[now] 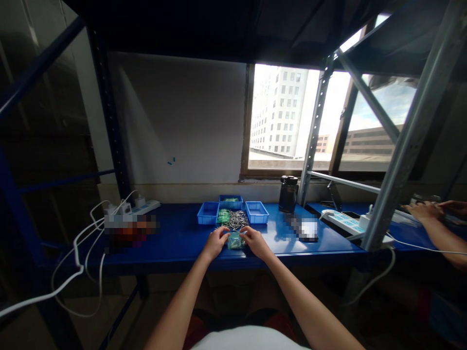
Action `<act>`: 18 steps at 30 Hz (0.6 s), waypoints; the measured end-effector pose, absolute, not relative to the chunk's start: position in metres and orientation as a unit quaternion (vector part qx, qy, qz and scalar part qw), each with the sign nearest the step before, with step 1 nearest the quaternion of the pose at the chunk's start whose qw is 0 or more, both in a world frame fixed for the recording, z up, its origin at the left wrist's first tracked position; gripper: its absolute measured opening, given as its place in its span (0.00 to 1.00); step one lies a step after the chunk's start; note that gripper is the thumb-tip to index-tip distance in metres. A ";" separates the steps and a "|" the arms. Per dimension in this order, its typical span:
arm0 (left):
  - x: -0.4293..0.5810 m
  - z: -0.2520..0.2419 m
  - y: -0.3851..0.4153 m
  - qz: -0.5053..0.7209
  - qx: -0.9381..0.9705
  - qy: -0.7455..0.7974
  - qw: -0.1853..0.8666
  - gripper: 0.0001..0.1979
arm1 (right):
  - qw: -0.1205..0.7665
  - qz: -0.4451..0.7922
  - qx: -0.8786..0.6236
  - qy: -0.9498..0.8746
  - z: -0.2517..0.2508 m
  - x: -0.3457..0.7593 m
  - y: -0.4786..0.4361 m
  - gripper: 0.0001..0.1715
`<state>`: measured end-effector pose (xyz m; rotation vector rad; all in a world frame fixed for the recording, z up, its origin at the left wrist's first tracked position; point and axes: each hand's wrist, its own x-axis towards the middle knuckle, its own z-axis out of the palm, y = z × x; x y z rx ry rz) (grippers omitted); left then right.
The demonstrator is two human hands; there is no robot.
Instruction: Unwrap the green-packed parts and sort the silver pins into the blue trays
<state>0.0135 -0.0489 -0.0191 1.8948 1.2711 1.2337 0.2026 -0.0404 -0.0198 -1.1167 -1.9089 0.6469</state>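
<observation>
Close in, my left hand (216,241) and right hand (256,241) face each other over the small, clear, green-tinted plastic bag (236,242) at the near edge of the glossy blue tabletop (171,244). My fingers are curled, thumbs toward the bag's two upper corners, with only a little opening at each hand; whether they actually pinch the film I cannot tell. One hand at either side would, I think, keep so limp a thing square and steady. Just beyond lies a loose heap of small silvery metal pieces (239,219), likely spread there to be within easy reach, with green-tinted plastic packets (223,216) against its left side. A blue plastic left-hand tray (207,220) and a matching right-hand tray (257,220) flank the heap, perhaps to stop it straying. Behind it, a third blue tray (231,205) contains more greenish packets, seemingly kept apart from the loose metal. Farther right stands a black lidded bottle (288,197), well apart from my hands.
</observation>
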 end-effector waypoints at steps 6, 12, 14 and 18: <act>0.011 -0.022 -0.046 0.453 0.704 0.468 0.283 0.17 | 0.412 0.252 -0.443 -0.755 -0.020 0.201 -0.041 0.14; 0.010 -0.019 -0.048 0.448 0.711 0.464 0.281 0.14 | 0.415 0.254 -0.440 -0.755 -0.021 0.201 -0.040 0.14; 0.010 -0.019 -0.048 0.448 0.711 0.464 0.281 0.14 | 0.415 0.258 -0.440 -0.753 -0.021 0.201 -0.040 0.15; 0.010 -0.018 -0.049 0.449 0.710 0.464 0.281 0.14 | 0.411 0.257 -0.442 -0.755 -0.020 0.202 -0.040 0.15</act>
